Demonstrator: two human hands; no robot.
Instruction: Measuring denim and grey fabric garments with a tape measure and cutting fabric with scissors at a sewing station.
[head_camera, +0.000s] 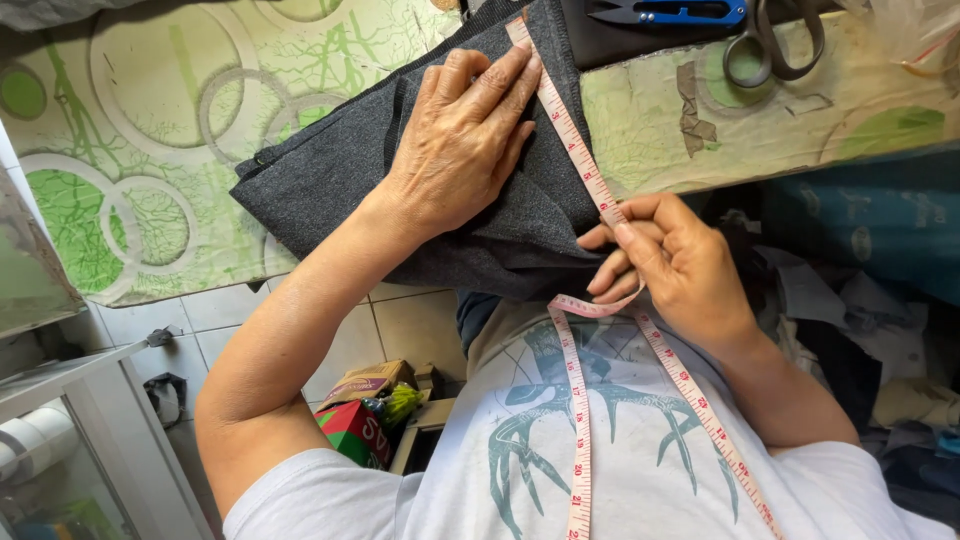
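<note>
A folded piece of dark grey fabric (330, 180) lies on the table and hangs over its near edge. My left hand (465, 140) lies flat on it, fingers together, pinning the far end of a pink measuring tape (572, 140) under the fingertips. The tape runs straight down the cloth's right edge. My right hand (670, 265) pinches the tape at the cloth's near edge; the rest of the tape loops and hangs over my white shirt.
The table carries a green and white patterned cloth (150, 150). Scissors (775, 45) and a blue thread snipper (670, 12) lie at the far right. Small boxes (365, 410) stand on the tiled floor below, scrap cloth is piled at the right (860, 340).
</note>
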